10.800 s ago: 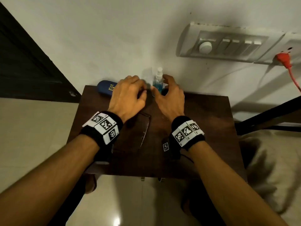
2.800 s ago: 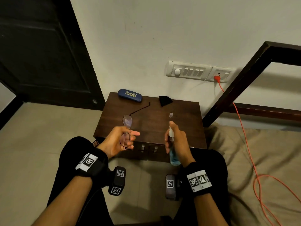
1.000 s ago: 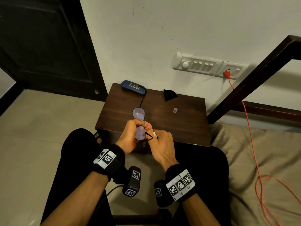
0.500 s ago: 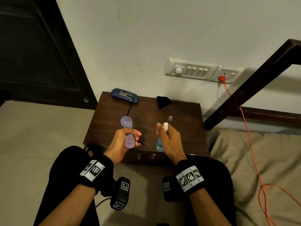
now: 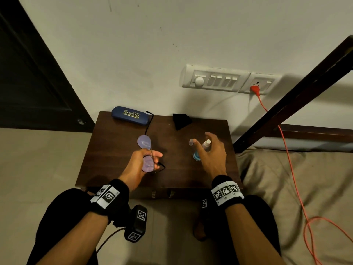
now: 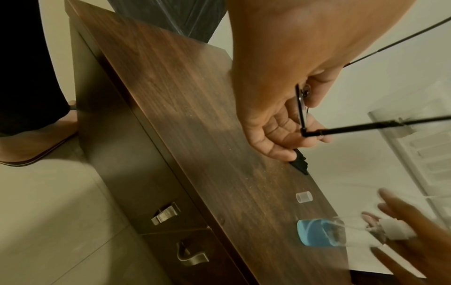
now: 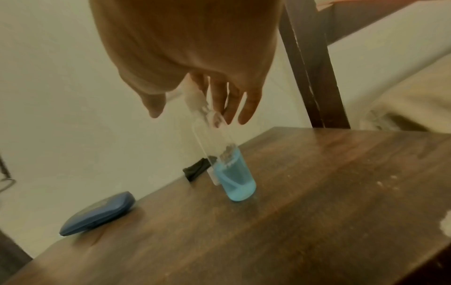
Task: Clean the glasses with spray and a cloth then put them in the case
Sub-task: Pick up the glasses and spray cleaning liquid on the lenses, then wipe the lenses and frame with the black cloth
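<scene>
My left hand point(image 5: 152, 159) point(image 6: 292, 135) pinches the thin black-framed glasses point(image 5: 144, 143) point(image 6: 354, 129) at the bridge, holding them above the dark wooden table point(image 5: 114, 159). The spray bottle point(image 5: 198, 155) point(image 6: 317, 234) point(image 7: 234, 173), with blue liquid in its lower part, stands on the table's right side. My right hand point(image 5: 204, 144) point(image 7: 219, 108) hovers over its white nozzle with fingers spread and straight. The clear cap point(image 5: 191, 142) point(image 6: 304, 197) lies just behind the bottle. The blue case point(image 5: 130, 115) point(image 7: 97, 213) lies shut at the back left. The black cloth point(image 5: 181, 120) point(image 7: 195, 170) sits at the back middle.
The table stands against a white wall with a switchboard point(image 5: 215, 80) and a red plug point(image 5: 255, 88) trailing an orange cable. A dark bed frame beam point(image 5: 286, 104) and beige bedding point(image 5: 286, 188) are to the right. A dark door point(image 5: 28, 73) is to the left.
The right hand has set the spray bottle down on the table and let go, fingers now spread. The left hand still holds the glasses, a little farther over the table.
</scene>
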